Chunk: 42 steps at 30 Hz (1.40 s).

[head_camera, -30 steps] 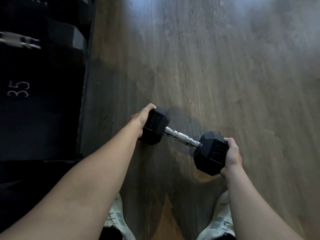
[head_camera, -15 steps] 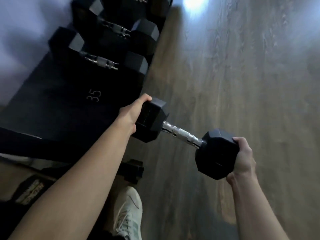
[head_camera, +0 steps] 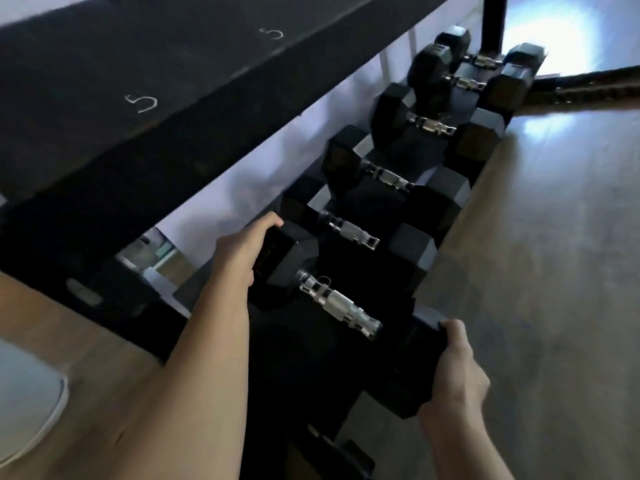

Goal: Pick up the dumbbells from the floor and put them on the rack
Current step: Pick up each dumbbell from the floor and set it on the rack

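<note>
I hold a black hex dumbbell with a chrome handle by its two heads. My left hand grips the far head and my right hand grips the near head. The dumbbell lies over the near end of the black rack's lower shelf, in line with the row stored there; whether it rests on the shelf I cannot tell. Several black dumbbells sit on that shelf beyond it. The upper shelf, marked with white "5"s, runs above at the left.
Wood floor stretches along the rack's right side with a bright glare at the far end. A black upright post stands at the rack's far end. A white rounded object lies at the lower left.
The view has swung from the floor to the rack. Both hands have carried the dumbbell up and leftward from over the floor to the near end of the lower shelf.
</note>
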Available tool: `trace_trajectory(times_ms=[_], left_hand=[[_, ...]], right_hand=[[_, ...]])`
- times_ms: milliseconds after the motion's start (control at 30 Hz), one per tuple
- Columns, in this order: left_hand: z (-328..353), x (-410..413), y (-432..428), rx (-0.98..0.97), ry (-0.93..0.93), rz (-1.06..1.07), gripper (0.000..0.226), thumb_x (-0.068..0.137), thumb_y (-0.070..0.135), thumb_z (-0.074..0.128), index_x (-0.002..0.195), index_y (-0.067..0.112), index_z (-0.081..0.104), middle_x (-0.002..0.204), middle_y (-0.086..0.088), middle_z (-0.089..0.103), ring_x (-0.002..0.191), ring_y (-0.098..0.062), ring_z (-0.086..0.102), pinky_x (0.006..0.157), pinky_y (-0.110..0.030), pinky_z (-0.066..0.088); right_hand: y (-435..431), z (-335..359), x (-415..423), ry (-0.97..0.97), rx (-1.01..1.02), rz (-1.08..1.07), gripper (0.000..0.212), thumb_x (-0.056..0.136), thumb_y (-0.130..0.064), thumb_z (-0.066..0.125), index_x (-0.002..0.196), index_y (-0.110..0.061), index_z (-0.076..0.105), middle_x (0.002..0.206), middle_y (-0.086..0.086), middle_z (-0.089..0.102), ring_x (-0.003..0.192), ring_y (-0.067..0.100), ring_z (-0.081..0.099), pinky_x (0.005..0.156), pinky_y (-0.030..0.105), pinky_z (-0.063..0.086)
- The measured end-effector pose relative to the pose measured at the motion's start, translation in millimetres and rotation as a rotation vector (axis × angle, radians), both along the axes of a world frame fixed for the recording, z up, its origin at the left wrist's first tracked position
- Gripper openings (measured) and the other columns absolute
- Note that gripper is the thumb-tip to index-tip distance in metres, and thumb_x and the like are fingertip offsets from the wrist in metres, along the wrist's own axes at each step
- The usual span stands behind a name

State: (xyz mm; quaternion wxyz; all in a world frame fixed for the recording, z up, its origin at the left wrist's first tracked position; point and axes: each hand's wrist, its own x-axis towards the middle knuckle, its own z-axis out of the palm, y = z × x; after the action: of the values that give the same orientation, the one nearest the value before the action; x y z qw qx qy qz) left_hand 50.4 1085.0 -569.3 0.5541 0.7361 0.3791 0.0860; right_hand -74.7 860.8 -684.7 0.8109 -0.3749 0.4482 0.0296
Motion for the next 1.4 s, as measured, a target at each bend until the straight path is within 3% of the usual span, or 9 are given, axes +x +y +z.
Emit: trace_trajectory(times_ms=[233,367,567,700,800,900,1133,1333,1400], left_hand=[[-47.5,21.4,84.8,-0.03,0.117,0.087,0.1,0.015,0.055,0.084,0.108,0.021,0.072,0.112,-0.01,0.071,0.103,-0.034,0.066,0.087,-0.047,0.054],[-49.4,8.1,87.9,-0.051,0.134,0.073,0.077,0.033,0.053,0.081,0.102,0.019,0.07,0.11,-0.01,0.067,0.101,-0.032,0.063,0.083,-0.04,0.051],[-73.2,34.2,109.1,-0.031,0.123,0.124,0.101,0.015,0.065,0.083,0.105,0.022,0.071,0.11,-0.007,0.07,0.093,-0.028,0.066,0.062,-0.038,0.051],[-51.7,18.1,74.5,0.057,0.041,0.174,0.08,0.051,0.057,0.081,0.114,0.012,0.062,0.115,-0.004,0.061,0.079,-0.016,0.052,0.053,-0.028,0.036],[-54.1,9.8,67.0,0.157,0.003,0.22,0.081,0.064,0.061,0.077,0.121,0.008,0.058,0.123,-0.006,0.058,0.096,-0.021,0.052,0.069,-0.032,0.046],[-63.4,1.3,52.2,0.253,-0.127,0.272,0.054,0.076,0.061,0.071,0.097,0.012,0.066,0.105,-0.004,0.066,0.092,-0.018,0.06,0.079,-0.033,0.054],[-122.7,-27.7,38.6,0.765,-0.382,0.116,0.091,0.066,0.064,0.077,0.14,0.024,0.041,0.139,-0.006,0.047,0.127,-0.026,0.044,0.084,-0.029,0.047],[-116.9,-12.2,47.9,0.792,-0.424,0.123,0.086,0.062,0.06,0.083,0.132,0.021,0.051,0.13,-0.007,0.054,0.12,-0.029,0.048,0.08,-0.029,0.042],[-112.2,-7.5,55.2,0.773,-0.423,0.117,0.085,0.061,0.06,0.082,0.131,0.025,0.05,0.13,-0.005,0.053,0.12,-0.028,0.048,0.081,-0.033,0.046]], right_hand=[[47.7,-4.9,32.1,0.066,-0.076,0.084,0.069,0.048,-0.07,0.064,0.104,-0.032,0.073,0.106,0.005,0.071,0.098,0.037,0.066,0.085,0.057,0.057],[54.7,3.4,34.6,0.03,-0.199,0.146,0.043,0.061,-0.063,0.061,0.076,-0.025,0.071,0.085,0.004,0.069,0.088,0.032,0.066,0.083,0.055,0.058],[56.5,-2.6,38.6,-0.034,-0.295,0.175,0.045,0.075,-0.062,0.057,0.089,-0.02,0.068,0.086,0.002,0.068,0.085,0.028,0.067,0.087,0.055,0.057],[51.6,-9.5,42.7,-0.188,-0.427,0.184,0.045,0.089,-0.056,0.049,0.11,-0.022,0.069,0.092,-0.005,0.07,0.089,0.017,0.066,0.088,0.046,0.056],[46.5,-16.0,39.4,-0.369,-0.509,0.245,0.03,0.096,-0.049,0.046,0.108,-0.038,0.071,0.116,-0.017,0.069,0.115,0.013,0.062,0.1,0.049,0.051],[34.5,-25.8,40.3,-0.572,-0.555,0.31,0.024,0.102,-0.026,0.052,0.102,-0.034,0.075,0.122,-0.018,0.068,0.126,0.007,0.056,0.108,0.034,0.046],[34.7,-37.1,45.8,-0.73,-0.525,0.213,0.03,0.086,-0.015,0.048,0.1,-0.011,0.075,0.081,0.003,0.066,0.067,-0.005,0.057,0.062,0.006,0.043],[39.9,-40.3,55.1,-0.693,-0.475,0.128,0.033,0.093,-0.002,0.047,0.093,-0.017,0.076,0.064,-0.011,0.068,0.056,0.005,0.053,0.055,0.013,0.045],[52.4,-41.1,55.8,-0.713,-0.501,0.119,0.031,0.089,-0.01,0.046,0.096,-0.016,0.076,0.073,-0.012,0.071,0.063,0.005,0.059,0.07,0.019,0.052]])
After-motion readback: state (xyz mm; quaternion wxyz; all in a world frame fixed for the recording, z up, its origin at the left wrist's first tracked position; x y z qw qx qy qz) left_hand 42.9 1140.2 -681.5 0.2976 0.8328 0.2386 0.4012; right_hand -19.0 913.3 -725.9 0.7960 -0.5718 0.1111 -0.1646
